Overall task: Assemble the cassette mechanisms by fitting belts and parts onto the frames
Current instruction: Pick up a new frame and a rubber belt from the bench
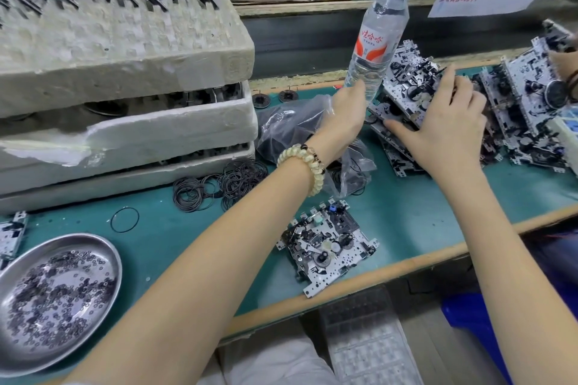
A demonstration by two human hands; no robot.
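A stack of grey metal cassette frames lies at the back of the green mat. My right hand grips the stack from above, thumb along its near edge and fingers over the top. My left hand reaches to the stack's left end beside a water bottle; its fingers are hidden behind the palm. A single cassette mechanism lies near the front edge. Black rubber belts lie in a loose pile, with one belt apart.
Stacked foam trays holding flywheels fill the left. A steel dish holds several small washers. A plastic bag lies under my left wrist. More frames crowd the right, where another person's hand shows.
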